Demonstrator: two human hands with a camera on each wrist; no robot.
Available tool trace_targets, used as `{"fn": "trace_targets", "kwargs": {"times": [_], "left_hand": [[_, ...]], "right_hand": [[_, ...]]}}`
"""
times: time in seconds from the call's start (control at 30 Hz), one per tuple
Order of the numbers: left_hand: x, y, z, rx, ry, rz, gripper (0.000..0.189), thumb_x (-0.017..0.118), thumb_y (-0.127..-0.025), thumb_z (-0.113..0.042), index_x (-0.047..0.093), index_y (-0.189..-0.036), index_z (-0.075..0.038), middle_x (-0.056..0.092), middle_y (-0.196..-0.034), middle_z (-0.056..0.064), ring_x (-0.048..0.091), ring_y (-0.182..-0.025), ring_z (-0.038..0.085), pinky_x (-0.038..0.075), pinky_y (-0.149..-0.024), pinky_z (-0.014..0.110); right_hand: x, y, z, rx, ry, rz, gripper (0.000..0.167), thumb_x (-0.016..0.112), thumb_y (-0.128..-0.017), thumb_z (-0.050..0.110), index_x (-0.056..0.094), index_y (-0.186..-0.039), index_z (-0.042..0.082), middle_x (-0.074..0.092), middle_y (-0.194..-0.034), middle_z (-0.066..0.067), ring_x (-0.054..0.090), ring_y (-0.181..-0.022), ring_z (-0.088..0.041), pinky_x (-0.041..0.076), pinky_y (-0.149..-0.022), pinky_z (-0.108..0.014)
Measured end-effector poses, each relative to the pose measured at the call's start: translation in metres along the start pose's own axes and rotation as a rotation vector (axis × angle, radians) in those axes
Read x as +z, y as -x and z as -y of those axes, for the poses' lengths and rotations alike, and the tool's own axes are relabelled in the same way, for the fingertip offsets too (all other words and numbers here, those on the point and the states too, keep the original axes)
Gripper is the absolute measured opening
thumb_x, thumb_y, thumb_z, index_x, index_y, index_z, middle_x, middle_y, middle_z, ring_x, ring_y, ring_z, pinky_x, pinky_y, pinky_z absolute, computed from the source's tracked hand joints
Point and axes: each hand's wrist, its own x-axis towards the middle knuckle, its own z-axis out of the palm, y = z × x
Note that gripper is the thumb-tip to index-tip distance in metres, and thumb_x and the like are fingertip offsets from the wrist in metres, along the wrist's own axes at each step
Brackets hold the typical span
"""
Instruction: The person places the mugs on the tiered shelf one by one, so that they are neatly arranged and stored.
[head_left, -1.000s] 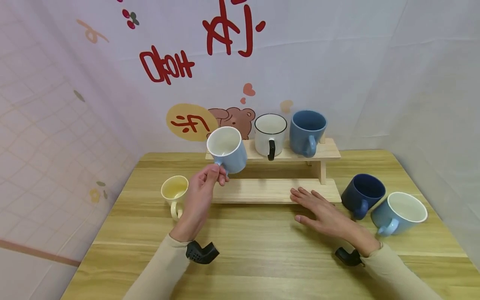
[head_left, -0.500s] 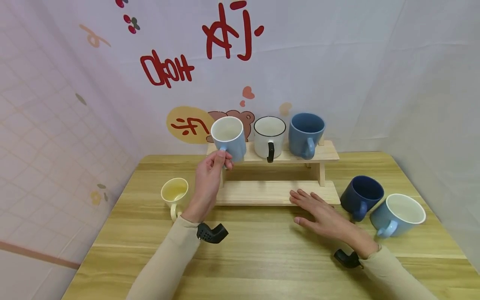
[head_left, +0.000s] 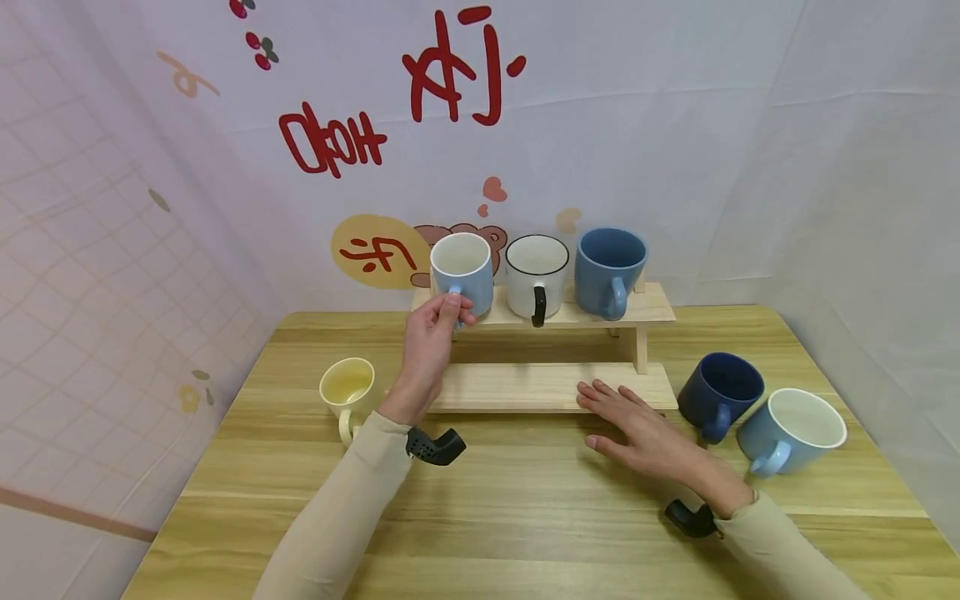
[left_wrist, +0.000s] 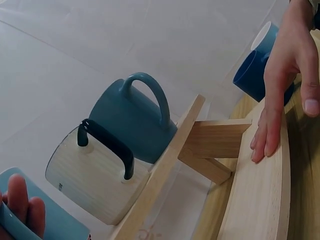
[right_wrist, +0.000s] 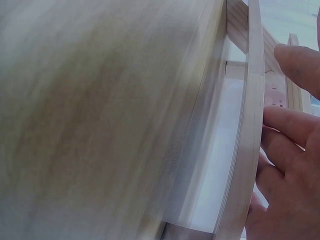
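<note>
My left hand [head_left: 431, 346] pinches the handle of a light blue mug [head_left: 474, 292] with a white inside. The mug is upright at the left end of the upper shelf of a two-tier wooden rack [head_left: 555, 387]. Beside it stand a white mug [head_left: 528, 287] with a black rim and handle, then a medium blue mug [head_left: 600, 283]. In the left wrist view, fingers [left_wrist: 17, 197] curl at the light blue mug's handle. My right hand [head_left: 645, 433] lies with fingers extended, fingertips touching the front of the lower shelf.
A pale yellow mug [head_left: 352, 400] stands on the table [head_left: 510, 508] left of the rack. To the right are a dark navy mug [head_left: 712, 392] and a light blue mug [head_left: 787, 442], side by side. A printed white cloth [head_left: 637, 142] hangs behind.
The left hand has moved the light blue mug right and back onto the shelf's left end, beside the white mug, and it now looks more upright. The right hand has stayed in place.
</note>
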Motion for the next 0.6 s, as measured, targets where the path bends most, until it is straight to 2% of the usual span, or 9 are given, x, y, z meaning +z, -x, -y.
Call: {"fn": "trace_targets", "kwargs": {"times": [0.17, 0.3, 0.6], "left_hand": [[0.0002, -0.0032, 0.0042, -0.022, 0.001, 0.026, 0.037, 0.048, -0.103, -0.031, 0.066, -0.103, 0.002, 0.066, -0.086, 0.009, 0.054, -0.101, 0.019, 0.036, -0.089, 0.034], [0.0011, -0.0055, 0.006, -0.034, -0.003, 0.045, 0.039, 0.048, -0.103, -0.032, 0.065, -0.107, 0.004, 0.066, -0.091, 0.01, 0.052, -0.105, 0.019, 0.035, -0.094, 0.037], [0.0057, -0.0098, 0.0089, -0.048, -0.012, 0.056, 0.037, 0.048, -0.103, -0.03, 0.066, -0.107, 0.002, 0.067, -0.093, 0.01, 0.052, -0.107, 0.019, 0.034, -0.097, 0.038]], "right_hand": [[0.0006, 0.0007, 0.0005, 0.006, 0.003, 0.004, 0.061, 0.06, -0.096, 0.041, 0.045, -0.146, 0.009, 0.034, -0.155, -0.007, 0.028, -0.143, -0.032, 0.02, -0.113, -0.058], [0.0008, 0.0005, 0.0002, 0.009, 0.001, 0.003, 0.062, 0.061, -0.095, 0.04, 0.045, -0.146, 0.008, 0.035, -0.155, -0.008, 0.028, -0.143, -0.032, 0.02, -0.113, -0.059], [0.0003, -0.0004, 0.0002, 0.003, 0.001, -0.001, 0.062, 0.062, -0.095, 0.039, 0.046, -0.145, 0.008, 0.036, -0.154, -0.008, 0.029, -0.142, -0.033, 0.021, -0.112, -0.059]]}}
